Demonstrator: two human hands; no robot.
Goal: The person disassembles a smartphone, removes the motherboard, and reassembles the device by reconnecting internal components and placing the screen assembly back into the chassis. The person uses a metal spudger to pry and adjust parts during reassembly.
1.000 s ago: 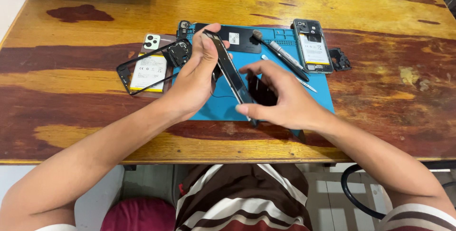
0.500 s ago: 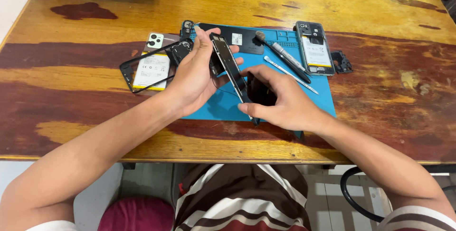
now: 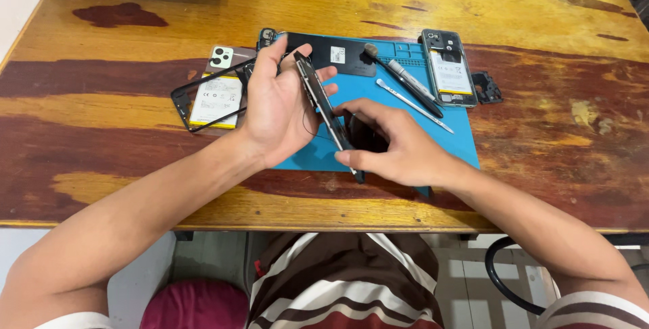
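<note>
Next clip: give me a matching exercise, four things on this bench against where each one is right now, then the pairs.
Things:
1. thin dark phone
2. opened phone with yellow battery
3. empty black frame
4. metal spudger

Places:
A. flat on the blue mat, beside the dark pen-like tool
B. on the mat's right edge
C. on the bare wood, left of the mat
D. edge-up between the left hand and right hand

Pairs: 1-D, 2-B, 3-C, 4-A
</note>
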